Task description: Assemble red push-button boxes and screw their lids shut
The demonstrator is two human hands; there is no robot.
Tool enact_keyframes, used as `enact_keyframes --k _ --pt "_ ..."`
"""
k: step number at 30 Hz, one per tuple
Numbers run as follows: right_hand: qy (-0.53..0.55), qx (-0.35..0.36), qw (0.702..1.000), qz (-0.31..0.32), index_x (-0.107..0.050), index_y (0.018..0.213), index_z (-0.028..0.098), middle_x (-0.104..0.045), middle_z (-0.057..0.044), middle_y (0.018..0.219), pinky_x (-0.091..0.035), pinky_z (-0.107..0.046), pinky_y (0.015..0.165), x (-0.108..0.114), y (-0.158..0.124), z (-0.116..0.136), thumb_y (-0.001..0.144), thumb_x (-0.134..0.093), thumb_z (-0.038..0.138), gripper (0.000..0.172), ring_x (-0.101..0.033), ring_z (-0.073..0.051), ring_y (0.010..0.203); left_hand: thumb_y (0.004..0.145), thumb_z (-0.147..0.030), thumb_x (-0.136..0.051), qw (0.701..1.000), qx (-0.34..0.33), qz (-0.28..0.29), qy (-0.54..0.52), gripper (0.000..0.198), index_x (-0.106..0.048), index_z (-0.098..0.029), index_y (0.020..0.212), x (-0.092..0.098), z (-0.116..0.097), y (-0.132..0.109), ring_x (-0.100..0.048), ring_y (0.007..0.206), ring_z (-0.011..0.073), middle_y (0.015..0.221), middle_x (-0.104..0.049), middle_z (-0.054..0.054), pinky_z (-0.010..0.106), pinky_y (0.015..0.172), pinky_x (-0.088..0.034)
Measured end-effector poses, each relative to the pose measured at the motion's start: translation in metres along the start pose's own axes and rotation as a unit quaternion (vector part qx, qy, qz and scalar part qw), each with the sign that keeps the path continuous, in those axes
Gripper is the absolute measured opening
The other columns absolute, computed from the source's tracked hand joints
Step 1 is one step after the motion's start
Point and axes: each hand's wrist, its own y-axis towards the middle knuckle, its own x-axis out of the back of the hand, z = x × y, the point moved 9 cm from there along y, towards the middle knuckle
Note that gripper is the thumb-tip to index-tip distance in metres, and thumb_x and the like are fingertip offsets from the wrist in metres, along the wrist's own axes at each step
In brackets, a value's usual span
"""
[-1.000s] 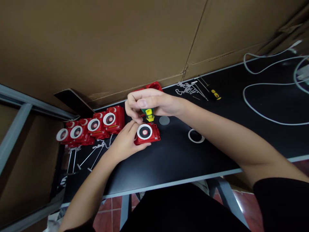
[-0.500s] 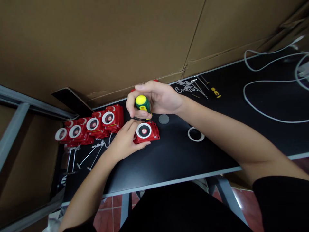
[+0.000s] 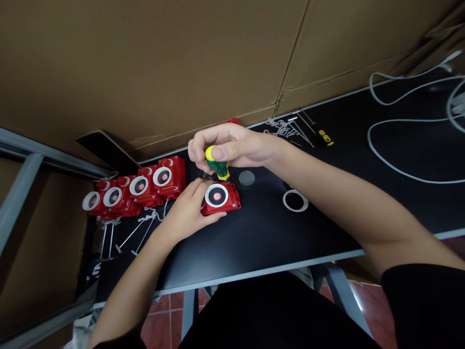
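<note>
My left hand (image 3: pixel 187 211) grips the left side of a red box (image 3: pixel 222 199) with a white ring and dark round centre, holding it flat on the black table (image 3: pixel 254 237). My right hand (image 3: pixel 236 145) is closed round a green and yellow screwdriver (image 3: pixel 216 163), held upright with its tip at the box's top edge. My fingers hide part of the handle.
A row of several similar red boxes (image 3: pixel 138 189) stands to the left, with metal pins and white string (image 3: pixel 127 235) in front. A white ring (image 3: pixel 295 200) and a grey disc (image 3: pixel 247 178) lie to the right. Farther back lie a small screwdriver (image 3: pixel 319 134) and white cable (image 3: pixel 407 131). Cardboard (image 3: pixel 181 63) lines the back.
My right hand has shifted its grip on the screwdriver handle, fingers turning round it. The left hand and the red box have stayed in place.
</note>
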Motion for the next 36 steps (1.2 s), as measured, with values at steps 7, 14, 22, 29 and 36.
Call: enact_keyframes --k 7,14,22,29,36 --pt "0.000 0.059 0.998 -0.011 -0.068 0.116 0.009 -0.061 0.000 0.105 -0.053 -0.015 0.081 0.001 -0.001 0.007 0.097 -0.090 0.036 0.040 -0.061 -0.004 0.087 0.095 -0.042 -0.094 1.000 0.005 -0.003 -0.004 0.066 -0.059 -0.020 0.148 0.000 -0.001 -0.001 -0.075 0.127 0.0349 0.138 -0.071 0.014 0.053 0.113 -0.065" --pt "0.021 0.017 1.000 0.014 -0.066 0.103 0.010 -0.068 -0.003 0.096 -0.055 -0.018 0.076 -0.008 0.002 0.004 0.109 -0.075 0.045 0.036 -0.066 -0.006 0.077 0.096 -0.046 -0.092 1.000 -0.004 -0.014 0.009 0.070 -0.058 -0.019 0.151 0.000 0.001 -0.002 -0.074 0.134 0.0383 0.145 -0.072 0.017 0.056 0.116 -0.065" --pt "0.056 -0.036 0.997 0.049 -0.062 0.080 0.016 -0.043 0.005 0.054 -0.038 -0.020 0.048 -0.010 0.007 -0.008 0.112 -0.033 0.083 0.080 -0.040 -0.007 0.046 0.096 -0.045 -0.093 1.000 0.003 0.000 0.006 0.070 -0.058 -0.019 0.151 -0.002 0.002 -0.001 -0.073 0.134 0.0395 0.144 -0.071 0.019 0.058 0.115 -0.065" --pt "0.059 -0.013 0.998 0.018 -0.060 0.080 0.015 -0.053 0.003 0.064 -0.044 -0.018 0.053 -0.009 0.012 -0.004 0.111 -0.049 0.077 0.070 -0.050 -0.006 0.052 0.097 -0.042 -0.092 1.000 -0.004 -0.007 0.006 0.068 -0.058 -0.019 0.151 -0.001 -0.001 -0.001 -0.074 0.133 0.0375 0.144 -0.071 0.018 0.056 0.114 -0.065" --pt "0.063 0.003 0.997 0.035 -0.061 0.090 0.016 -0.062 0.001 0.074 -0.049 -0.020 0.058 -0.006 0.012 -0.012 0.112 -0.060 0.065 0.054 -0.055 -0.008 0.057 0.098 -0.046 -0.091 1.000 -0.001 -0.005 0.010 0.070 -0.057 -0.019 0.153 -0.001 0.000 -0.002 -0.074 0.136 0.0395 0.145 -0.071 0.018 0.058 0.116 -0.065"
